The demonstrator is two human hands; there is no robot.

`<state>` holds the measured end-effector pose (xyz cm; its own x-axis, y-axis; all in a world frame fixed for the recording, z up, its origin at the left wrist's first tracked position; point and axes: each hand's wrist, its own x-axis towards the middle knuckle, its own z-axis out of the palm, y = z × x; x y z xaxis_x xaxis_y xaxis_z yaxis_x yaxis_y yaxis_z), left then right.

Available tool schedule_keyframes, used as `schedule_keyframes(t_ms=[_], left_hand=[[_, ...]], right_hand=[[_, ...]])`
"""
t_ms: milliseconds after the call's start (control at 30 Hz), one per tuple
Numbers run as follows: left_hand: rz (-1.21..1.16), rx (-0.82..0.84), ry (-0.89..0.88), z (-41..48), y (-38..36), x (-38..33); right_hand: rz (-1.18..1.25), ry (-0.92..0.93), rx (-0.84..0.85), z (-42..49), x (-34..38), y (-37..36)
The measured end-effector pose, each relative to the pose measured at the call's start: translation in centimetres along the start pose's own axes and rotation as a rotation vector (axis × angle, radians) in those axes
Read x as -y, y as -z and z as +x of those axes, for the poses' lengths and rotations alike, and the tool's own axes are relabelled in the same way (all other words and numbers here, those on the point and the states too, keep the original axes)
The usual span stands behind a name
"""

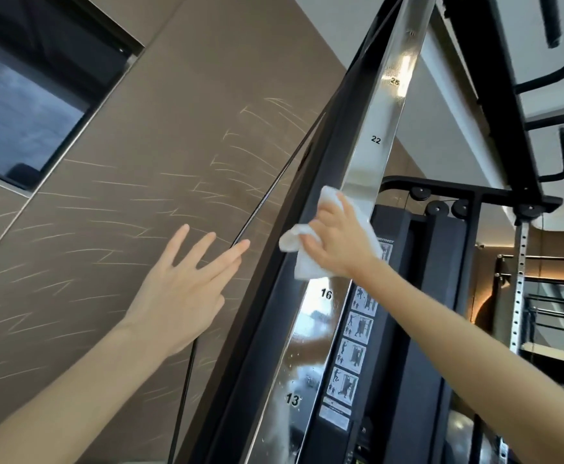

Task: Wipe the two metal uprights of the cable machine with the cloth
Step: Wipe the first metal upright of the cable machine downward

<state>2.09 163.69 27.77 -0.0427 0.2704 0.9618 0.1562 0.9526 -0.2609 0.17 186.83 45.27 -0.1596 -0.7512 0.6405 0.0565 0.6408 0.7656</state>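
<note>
A shiny metal upright [379, 128] of the cable machine runs from bottom centre to the top, marked with numbers 13, 16, 22 and 25. My right hand [337, 241] presses a white cloth [302, 259] flat against the upright between the 16 and 22 marks. Water spots show on the metal lower down, near 13. My left hand [186, 286] is raised to the left of the machine, fingers spread, holding nothing, its fingertips beside a thin black cable [267, 200]. Only this one upright is visible.
A brown scratched wall panel [123, 182] fills the left, with a window [22, 105] at upper left. Black frame, pulleys [438, 207] and pull-up handles [562, 155] are at upper right. A perforated white rack post [520, 289] stands at the right.
</note>
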Motion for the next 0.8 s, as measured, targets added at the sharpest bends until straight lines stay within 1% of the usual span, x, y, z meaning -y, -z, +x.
schedule_keyframes(t_ms=[100, 167, 233, 300, 367, 433, 500, 533, 567, 667, 733, 800], left_hand=[[0.027, -0.021, -0.002, -0.2, 0.6, 0.0], [0.039, -0.001, -0.011, -0.4, 0.9, 0.2], [0.060, 0.034, -0.020, -0.5, 1.1, 0.3], [0.090, 0.060, -0.020, -0.5, 1.2, 0.3], [0.115, 0.078, -0.019, -0.5, 1.2, 0.2], [0.136, 0.097, -0.018, -0.6, 1.3, 0.1], [0.158, 0.130, -0.011, -0.5, 1.5, 0.1], [0.165, 0.144, -0.006, -0.4, 1.7, -0.1], [0.166, 0.155, -0.002, -0.4, 1.9, -0.2], [0.180, 0.169, 0.003, -0.1, 2.7, -0.7], [0.194, 0.181, -0.002, 0.1, 3.2, -1.1], [0.213, 0.211, -0.007, 0.3, 3.7, -1.3]], right_hand=[[0.141, 0.087, -0.030, -4.4, 3.7, -1.5], [0.213, 0.157, -0.031, -6.7, 5.3, -1.7], [0.239, 0.229, -0.026, -7.8, 4.6, -1.7], [0.211, 0.233, -0.039, -6.7, 1.9, -1.8], [0.168, 0.125, -0.097, -3.8, -1.2, -1.7], [0.127, -0.040, -0.156, -1.0, -3.0, -1.5], [0.179, -0.174, -0.228, -0.9, -1.6, -2.1], [0.209, -0.195, -0.241, -2.3, 0.1, -2.5], [0.233, -0.177, -0.238, -4.3, 2.0, -2.9], [0.270, -0.005, -0.175, -9.8, 5.1, -3.5], [0.216, 0.082, -0.173, -10.0, 3.7, -3.5], [0.183, 0.095, -0.206, -7.9, 0.9, -3.4]])
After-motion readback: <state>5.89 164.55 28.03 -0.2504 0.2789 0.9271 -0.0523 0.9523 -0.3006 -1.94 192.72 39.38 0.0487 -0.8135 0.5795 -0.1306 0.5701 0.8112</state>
